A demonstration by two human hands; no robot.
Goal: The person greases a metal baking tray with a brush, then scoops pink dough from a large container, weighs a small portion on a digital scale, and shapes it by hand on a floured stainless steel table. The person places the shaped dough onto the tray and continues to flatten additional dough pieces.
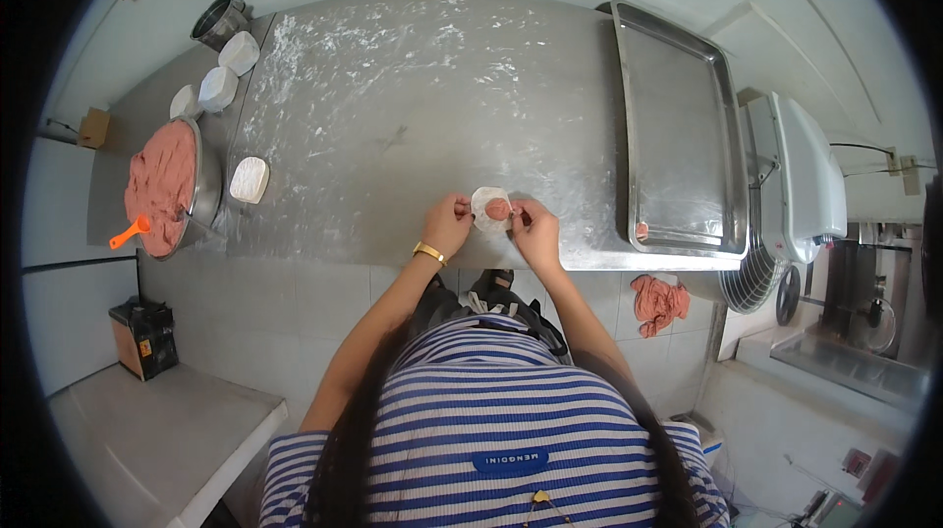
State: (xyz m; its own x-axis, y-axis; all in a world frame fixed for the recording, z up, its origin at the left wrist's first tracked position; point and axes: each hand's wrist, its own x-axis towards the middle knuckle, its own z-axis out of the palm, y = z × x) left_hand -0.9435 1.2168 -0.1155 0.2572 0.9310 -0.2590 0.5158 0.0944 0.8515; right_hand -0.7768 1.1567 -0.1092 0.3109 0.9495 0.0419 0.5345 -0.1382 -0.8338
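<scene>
I'm at the filling step: my left hand (447, 224) and right hand (536, 230) pinch one round wrapper (488, 208) with a pink dab, fingers closed on its edges, at the bench (413, 125) near edge, 6 o'clock. Next, I judge, calls for folding. One bowl of filling (162, 186) at 9 o'clock, one tray (678, 135) at 3 o'clock.

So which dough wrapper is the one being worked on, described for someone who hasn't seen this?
Start at the floured steel table and go to its near edge. There the left hand and right hand pinch one round white wrapper. Unlike the wrapper stacks by the bowl, it carries a pink filling dab.
</scene>
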